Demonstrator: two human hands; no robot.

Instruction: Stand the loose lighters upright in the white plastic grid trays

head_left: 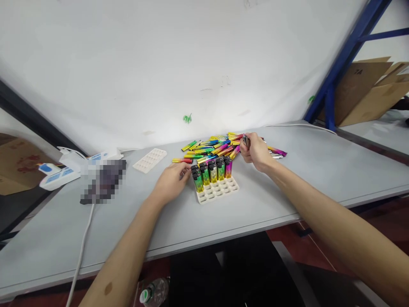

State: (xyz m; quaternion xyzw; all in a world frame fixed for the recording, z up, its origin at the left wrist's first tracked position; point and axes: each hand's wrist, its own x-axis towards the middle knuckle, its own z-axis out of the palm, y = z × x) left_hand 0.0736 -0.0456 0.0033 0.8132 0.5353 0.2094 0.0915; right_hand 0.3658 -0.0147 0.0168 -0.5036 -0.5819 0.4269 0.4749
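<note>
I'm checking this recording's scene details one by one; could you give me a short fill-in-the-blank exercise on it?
1. The lighters in the front tray stand ____, not flat.
2. Their tops are coloured ____.
3. The left hand is at the ____ end of the standing lighters.
4. The second tray, near the power strip, holds ____ lighters.

Missing words: upright; black; left; no.
</note>
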